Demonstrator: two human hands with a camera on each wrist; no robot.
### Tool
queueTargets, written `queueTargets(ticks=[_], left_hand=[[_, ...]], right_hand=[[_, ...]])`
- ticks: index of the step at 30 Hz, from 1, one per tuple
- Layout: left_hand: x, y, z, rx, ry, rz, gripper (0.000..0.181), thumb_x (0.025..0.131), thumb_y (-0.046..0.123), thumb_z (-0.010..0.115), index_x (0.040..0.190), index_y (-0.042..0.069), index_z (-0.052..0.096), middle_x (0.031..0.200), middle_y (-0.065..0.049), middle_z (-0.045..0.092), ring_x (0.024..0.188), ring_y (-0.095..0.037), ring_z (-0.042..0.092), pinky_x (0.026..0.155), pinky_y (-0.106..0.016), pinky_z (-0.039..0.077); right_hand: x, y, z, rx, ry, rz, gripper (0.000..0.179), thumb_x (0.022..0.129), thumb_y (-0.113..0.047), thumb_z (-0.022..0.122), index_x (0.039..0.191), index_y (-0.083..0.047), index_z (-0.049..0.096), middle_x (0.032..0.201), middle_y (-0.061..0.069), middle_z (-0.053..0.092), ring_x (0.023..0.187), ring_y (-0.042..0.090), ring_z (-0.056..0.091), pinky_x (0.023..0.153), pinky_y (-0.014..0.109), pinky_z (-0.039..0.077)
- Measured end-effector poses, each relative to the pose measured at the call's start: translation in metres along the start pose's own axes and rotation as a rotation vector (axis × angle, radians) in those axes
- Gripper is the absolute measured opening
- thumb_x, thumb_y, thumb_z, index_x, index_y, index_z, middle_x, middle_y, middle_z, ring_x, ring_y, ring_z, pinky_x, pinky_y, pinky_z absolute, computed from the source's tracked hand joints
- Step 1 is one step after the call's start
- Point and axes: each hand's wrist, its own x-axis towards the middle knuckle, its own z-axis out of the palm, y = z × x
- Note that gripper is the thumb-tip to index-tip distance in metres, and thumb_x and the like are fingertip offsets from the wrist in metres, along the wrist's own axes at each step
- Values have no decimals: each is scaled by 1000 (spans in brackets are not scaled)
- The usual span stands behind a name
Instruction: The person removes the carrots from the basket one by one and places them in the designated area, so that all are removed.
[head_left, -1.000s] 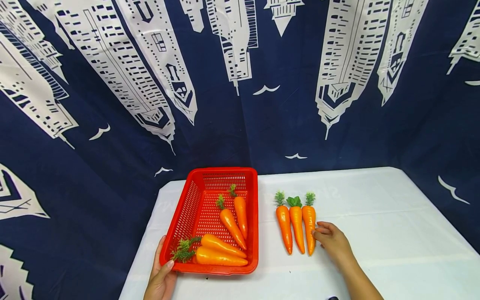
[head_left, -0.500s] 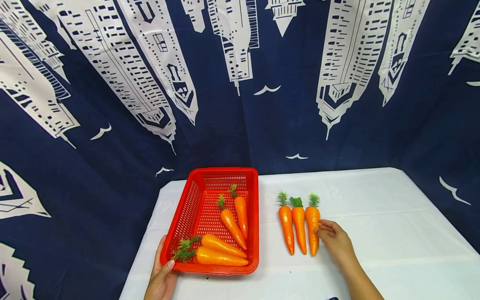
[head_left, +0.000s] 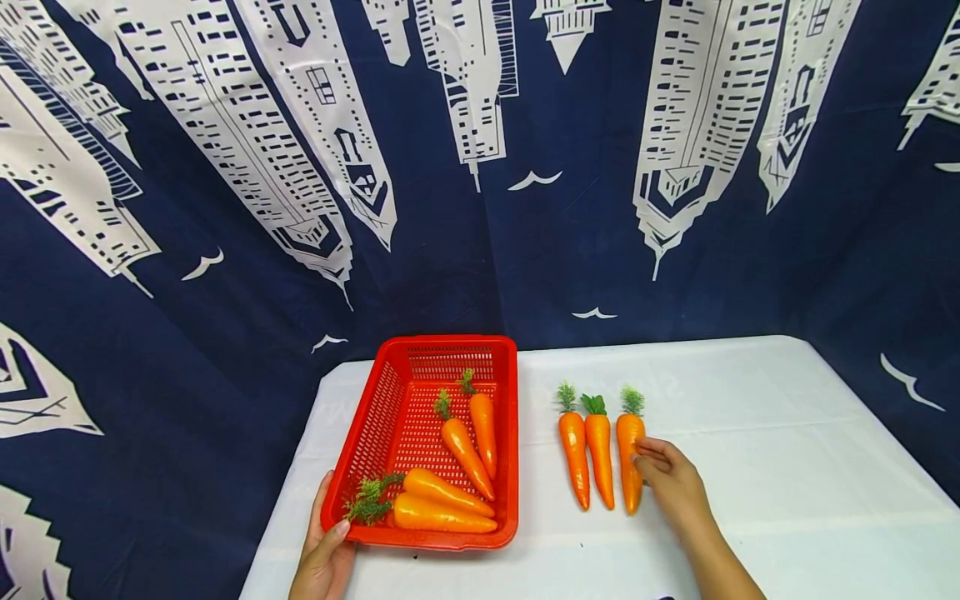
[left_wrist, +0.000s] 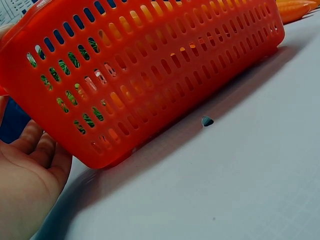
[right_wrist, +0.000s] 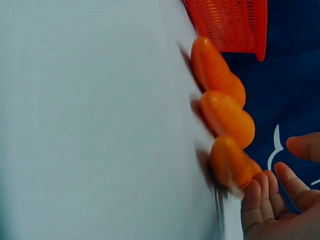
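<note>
At lower right, the right hand [head_left: 673, 483] touches 1 artificial carrot [head_left: 627, 465], fingers relaxed; probably light, slick, best pinched mid-body. Lower left, the left hand [head_left: 327, 557] grips the perforated basket [head_left: 511, 450].

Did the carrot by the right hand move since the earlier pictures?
Yes: the carrot has shifted to the right in the head view, judged against the white bird on the blue cloth.

Head view: from above the near side, facing forward and down across the white table [head_left: 780, 467] to the patterned backdrop [head_left: 555, 250]. Left wrist view: low and close, facing the red basket's [left_wrist: 125, 139] near wall. Right wrist view: close, rolled sideways, facing the tips of the loose carrots [right_wrist: 227, 119]. Basket and loose carrots appear in all three.
</note>
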Motion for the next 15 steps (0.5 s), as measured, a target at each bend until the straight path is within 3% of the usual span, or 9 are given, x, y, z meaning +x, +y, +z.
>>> queueTargets(ticks=[8,15], left_hand=[[0,-1,-1,-18,-15,11,72,100,-7,35,159,28,14,151,23,42,136,4,48,109,-15,43],[-1,-1,-1,-22,-17,14,71,101,-7,35,159,28,14,151,23,42,136,4,48,110,-16,43]], right_hand=[[-7,-12,10,-19,-17,-42,43,101,-23,60,139,-3,56,136,19,62,92,-15,55,83,9,49],[-15,-22,22,21,-47,-48,39,100,-18,60,137,-6,58,132,16,66,94,-10,59,81,14,51]])
